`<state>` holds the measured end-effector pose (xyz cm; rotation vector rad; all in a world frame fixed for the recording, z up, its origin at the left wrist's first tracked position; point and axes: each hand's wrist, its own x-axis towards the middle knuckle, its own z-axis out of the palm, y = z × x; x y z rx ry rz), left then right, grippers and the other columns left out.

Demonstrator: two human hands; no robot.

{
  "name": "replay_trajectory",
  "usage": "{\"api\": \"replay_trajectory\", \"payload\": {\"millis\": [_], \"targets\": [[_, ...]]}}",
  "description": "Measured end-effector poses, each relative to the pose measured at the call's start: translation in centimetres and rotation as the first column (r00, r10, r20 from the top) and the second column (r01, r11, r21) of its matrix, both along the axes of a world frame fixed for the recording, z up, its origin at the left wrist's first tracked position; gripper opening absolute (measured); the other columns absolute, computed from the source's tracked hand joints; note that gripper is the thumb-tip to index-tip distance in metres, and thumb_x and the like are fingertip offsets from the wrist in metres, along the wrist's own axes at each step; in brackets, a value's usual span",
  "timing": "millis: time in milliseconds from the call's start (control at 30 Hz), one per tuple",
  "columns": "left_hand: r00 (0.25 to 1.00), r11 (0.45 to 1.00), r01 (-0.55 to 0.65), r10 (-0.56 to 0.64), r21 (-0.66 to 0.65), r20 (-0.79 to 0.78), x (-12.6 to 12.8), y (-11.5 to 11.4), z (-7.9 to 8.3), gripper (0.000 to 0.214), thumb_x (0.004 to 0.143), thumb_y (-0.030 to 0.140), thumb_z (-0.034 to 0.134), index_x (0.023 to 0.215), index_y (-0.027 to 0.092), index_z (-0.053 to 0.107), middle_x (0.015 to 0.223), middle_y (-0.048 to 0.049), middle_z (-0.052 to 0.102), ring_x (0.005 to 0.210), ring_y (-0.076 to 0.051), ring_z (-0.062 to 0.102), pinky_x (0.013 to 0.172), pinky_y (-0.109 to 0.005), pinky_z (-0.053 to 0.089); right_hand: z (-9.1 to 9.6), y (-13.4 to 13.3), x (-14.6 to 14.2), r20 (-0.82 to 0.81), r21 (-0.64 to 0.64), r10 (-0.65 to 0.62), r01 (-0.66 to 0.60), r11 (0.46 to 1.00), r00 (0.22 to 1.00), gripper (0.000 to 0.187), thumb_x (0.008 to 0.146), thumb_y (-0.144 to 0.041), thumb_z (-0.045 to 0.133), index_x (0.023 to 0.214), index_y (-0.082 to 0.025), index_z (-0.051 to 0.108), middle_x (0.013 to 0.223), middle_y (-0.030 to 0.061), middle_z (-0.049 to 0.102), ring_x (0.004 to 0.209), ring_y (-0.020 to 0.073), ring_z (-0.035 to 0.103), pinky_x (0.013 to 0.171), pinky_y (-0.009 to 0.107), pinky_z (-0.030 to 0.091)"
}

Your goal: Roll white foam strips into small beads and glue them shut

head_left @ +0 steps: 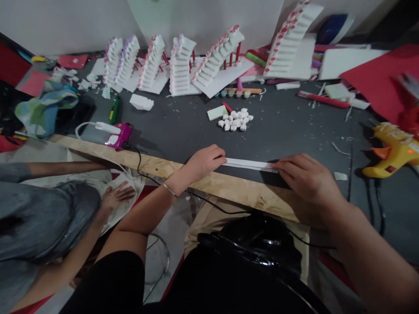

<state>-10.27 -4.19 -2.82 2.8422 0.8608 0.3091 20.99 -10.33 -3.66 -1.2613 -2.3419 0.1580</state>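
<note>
A narrow white strip (pixel 248 164), which looks like folded paper or thin foam board, lies level just above the table's front edge. My left hand (pixel 207 160) pinches its left end between thumb and fingers. At the other end, my right hand (pixel 303 176) grips the strip the same way. Beyond it on the dark tabletop sits a cluster of small white balls (pixel 234 121). A pale green card (pixel 217 113) rests beside them.
Several white model staircases (pixel 209 72) with red or purple dots line the back. A yellow glue gun (pixel 391 150) lies at the right, near red sheet (pixel 389 83). Left are a purple power adapter (pixel 118 136), its cables, and a seated person's hand (pixel 117 196).
</note>
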Motion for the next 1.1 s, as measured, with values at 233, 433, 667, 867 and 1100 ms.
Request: {"api": "replay_trajectory", "payload": {"millis": [233, 433, 667, 867, 1100], "targets": [[0.99, 0.974, 0.112, -0.092, 0.198, -0.106, -0.2, -0.3, 1.0, 0.031, 0.1, 0.013, 0.032, 0.093, 0.014, 0.063, 0.097, -0.0089, 0.064, 0.087, -0.017, 0.056, 0.072, -0.028, 0.043, 0.8, -0.3, 0.2, 0.082, -0.007, 0.132, -0.132, 0.991, 0.988, 0.03, 0.09, -0.008, 0.046, 0.108, -0.014, 0.069, 0.098, 0.0132, 0.067, 0.085, 0.0239, 0.057, 0.076, 0.035, 0.05], [0.977, 0.963, 0.142, -0.1, 0.228, -0.187, -0.2, -0.6, 1.5, 0.032, 0.099, 0.011, 0.033, 0.091, 0.015, 0.063, 0.093, -0.007, 0.065, 0.084, -0.016, 0.056, 0.072, -0.028, 0.043, 2.0, -0.6, -0.1, 0.102, -0.059, 0.181, -0.176, 0.983, 0.978, 0.039, 0.082, -0.006, 0.05, 0.117, -0.014, 0.064, 0.103, 0.0139, 0.067, 0.089, 0.0256, 0.058, 0.076, 0.038, 0.052], [0.999, 0.998, 0.03, -0.029, 0.049, -0.031, -0.1, -1.0, 1.9, 0.028, 0.097, 0.021, 0.042, 0.091, 0.014, 0.068, 0.098, -0.0105, 0.065, 0.09, -0.019, 0.056, 0.078, -0.031, 0.047, 0.8, -0.3, -0.5, 0.029, 0.036, 0.134, -0.135, 0.99, 0.991, 0.027, 0.09, -0.015, 0.046, 0.102, -0.017, 0.07, 0.095, 0.0107, 0.069, 0.081, 0.0231, 0.058, 0.078, 0.038, 0.05], [0.985, 0.973, -0.172, 0.169, -0.156, -0.034, 1.9, -0.4, 2.2, 0.02, 0.095, 0.025, 0.052, 0.08, 0.015, 0.062, 0.096, -0.0082, 0.063, 0.09, -0.02, 0.055, 0.076, -0.031, 0.045, 0.7, 0.8, -1.7, 0.117, -0.018, -0.048, 0.05, 0.999, 0.992, 0.029, 0.096, -0.029, 0.047, 0.072, -0.021, 0.061, 0.074, 0.0076, 0.061, 0.072, 0.0227, 0.055, 0.07, 0.036, 0.044], [0.981, 0.944, -0.194, 0.181, -0.266, -0.072, 2.7, -0.4, 3.4, 0.004, 0.09, 0.014, 0.055, 0.091, 0.016, 0.059, 0.095, -0.0062, 0.062, 0.092, -0.02, 0.054, 0.079, -0.029, 0.043, 0.9, 1.1, -2.4, 0.14, -0.09, -0.08, 0.093, 0.992, 0.987, 0.011, 0.091, -0.02, 0.05, 0.087, -0.022, 0.06, 0.085, 0.0072, 0.063, 0.081, 0.0229, 0.057, 0.067, 0.033, 0.044]]}}
